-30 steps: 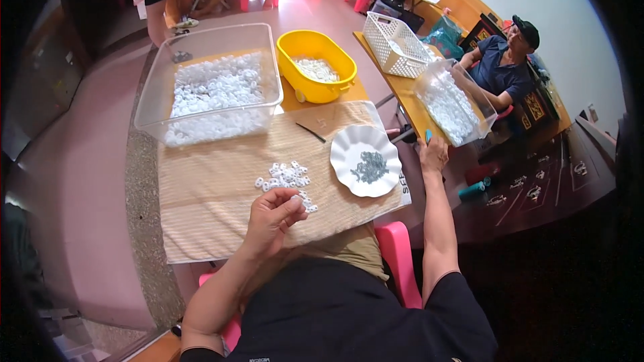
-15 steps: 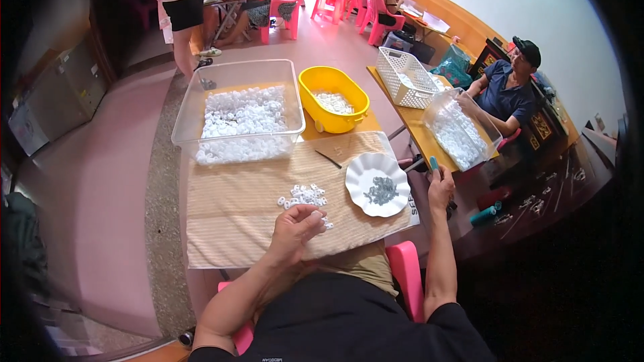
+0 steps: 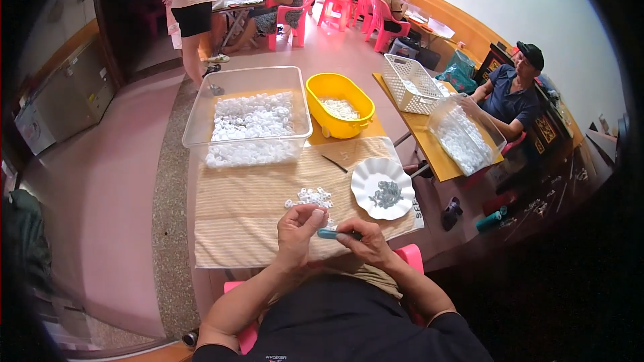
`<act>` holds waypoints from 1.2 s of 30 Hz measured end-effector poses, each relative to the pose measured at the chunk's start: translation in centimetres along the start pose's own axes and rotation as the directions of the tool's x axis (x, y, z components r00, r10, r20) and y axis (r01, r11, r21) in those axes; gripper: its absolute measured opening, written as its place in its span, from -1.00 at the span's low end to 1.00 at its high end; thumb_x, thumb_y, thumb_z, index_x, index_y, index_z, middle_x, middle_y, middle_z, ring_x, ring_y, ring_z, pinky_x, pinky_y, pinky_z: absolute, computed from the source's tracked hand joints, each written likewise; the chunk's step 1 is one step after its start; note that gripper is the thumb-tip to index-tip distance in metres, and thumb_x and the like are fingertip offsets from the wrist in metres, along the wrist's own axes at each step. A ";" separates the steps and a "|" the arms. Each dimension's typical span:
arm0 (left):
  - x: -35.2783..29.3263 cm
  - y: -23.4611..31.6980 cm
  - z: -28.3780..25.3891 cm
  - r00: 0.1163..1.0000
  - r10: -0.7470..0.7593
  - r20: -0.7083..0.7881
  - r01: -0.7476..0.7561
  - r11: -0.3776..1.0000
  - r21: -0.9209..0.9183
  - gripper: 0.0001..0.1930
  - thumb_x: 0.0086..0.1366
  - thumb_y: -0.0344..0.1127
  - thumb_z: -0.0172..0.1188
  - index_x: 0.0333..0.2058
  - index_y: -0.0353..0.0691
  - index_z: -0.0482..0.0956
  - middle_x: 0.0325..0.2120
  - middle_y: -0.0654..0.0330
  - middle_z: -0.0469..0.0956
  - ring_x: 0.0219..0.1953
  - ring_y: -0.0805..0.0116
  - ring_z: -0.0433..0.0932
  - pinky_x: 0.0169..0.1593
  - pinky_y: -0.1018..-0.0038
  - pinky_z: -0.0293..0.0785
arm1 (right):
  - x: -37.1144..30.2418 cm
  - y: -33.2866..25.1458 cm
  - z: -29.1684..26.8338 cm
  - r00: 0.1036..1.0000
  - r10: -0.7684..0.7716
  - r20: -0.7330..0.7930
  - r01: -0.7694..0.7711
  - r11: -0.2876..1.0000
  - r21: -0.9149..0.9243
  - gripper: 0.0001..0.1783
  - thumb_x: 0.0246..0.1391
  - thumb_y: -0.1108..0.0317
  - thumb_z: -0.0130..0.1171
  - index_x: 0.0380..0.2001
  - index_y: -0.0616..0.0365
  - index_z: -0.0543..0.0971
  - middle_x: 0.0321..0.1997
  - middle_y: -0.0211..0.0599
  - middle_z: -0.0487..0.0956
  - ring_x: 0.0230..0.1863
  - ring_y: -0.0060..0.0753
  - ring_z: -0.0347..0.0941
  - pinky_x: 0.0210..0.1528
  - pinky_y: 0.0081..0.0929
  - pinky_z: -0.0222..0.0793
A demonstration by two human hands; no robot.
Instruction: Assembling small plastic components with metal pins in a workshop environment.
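Note:
Close in front of me, my left hand (image 3: pixel 300 233) is pinched, thumb against fingers. Whatever it holds is too small to make out. My right hand (image 3: pixel 365 243) grips a short tool with a teal handle (image 3: pixel 327 233), its teal end pointing at my left fingertips. Just beyond the left hand lies a small heap of white plastic pieces (image 3: pixel 314 197) on a striped beige cloth (image 3: pixel 248 211). A white scalloped plate (image 3: pixel 365 186) with small grey-green clear pieces (image 3: pixel 386 195) stands to the right. A thin dark stick (image 3: pixel 334 163) lies farther back.
At the table's back stand a clear bin (image 3: pixel 191 117) of white pieces and a yellow tub (image 3: pixel 322 119) of white parts. On the right, a person (image 3: pixel 506 94) sits at another table with a white basket (image 3: pixel 407 87) and a tilted clear box (image 3: pixel 463 137). Others work farther off.
My right hand has come in from the far right with the teal-handled tool and now meets my left hand. The left hand stays pinched near the heap. The whole view has shifted slightly.

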State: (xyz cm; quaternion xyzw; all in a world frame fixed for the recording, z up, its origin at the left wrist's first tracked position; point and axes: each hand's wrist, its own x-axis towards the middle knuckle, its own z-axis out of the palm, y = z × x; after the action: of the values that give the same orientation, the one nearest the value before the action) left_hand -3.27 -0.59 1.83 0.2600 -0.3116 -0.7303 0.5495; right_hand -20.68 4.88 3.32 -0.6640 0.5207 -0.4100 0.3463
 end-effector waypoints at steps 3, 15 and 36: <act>-0.4 0.1 0.2 1.000 0.005 0.019 -0.006 0.999 0.050 -0.85 0.23 -0.43 0.23 -0.24 -0.30 0.54 -0.32 0.18 0.61 -0.30 0.49 0.55 -0.14 0.55 0.49 | 0.0 -0.2 0.2 0.999 0.025 0.020 -0.025 1.000 -0.008 -0.87 0.06 0.46 0.23 -0.30 0.23 0.56 -0.44 -0.36 0.54 -0.39 -0.52 0.43 -0.30 -0.54 0.38; -0.9 -0.6 0.5 0.993 0.109 -0.037 -0.102 0.982 0.159 -0.85 0.24 -0.45 0.21 -0.22 -0.33 0.53 -0.30 0.17 0.62 -0.27 0.52 0.55 -0.14 0.59 0.46 | 0.5 0.5 1.3 0.985 0.174 0.011 -0.163 0.899 0.406 -0.93 0.10 0.51 0.18 -0.34 0.28 0.53 -0.34 -0.42 0.52 -0.41 -0.67 0.43 -0.37 -0.67 0.41; -1.8 -1.6 0.9 0.996 0.050 -0.078 -0.039 0.990 0.136 -0.86 0.24 -0.46 0.21 -0.23 -0.34 0.52 -0.32 0.17 0.60 -0.30 0.53 0.54 -0.15 0.60 0.45 | 2.2 1.9 1.0 0.859 0.072 -0.508 0.110 0.941 0.319 -0.82 0.25 0.30 0.04 -0.34 0.20 0.42 -0.50 -0.29 0.47 -0.48 -0.50 0.45 -0.33 -0.40 0.57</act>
State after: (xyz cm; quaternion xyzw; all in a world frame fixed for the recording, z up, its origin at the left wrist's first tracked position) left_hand -4.44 1.56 1.31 0.3187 -0.3434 -0.6840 0.5592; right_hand -20.25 2.35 1.66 -0.4668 0.5093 -0.6579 0.2998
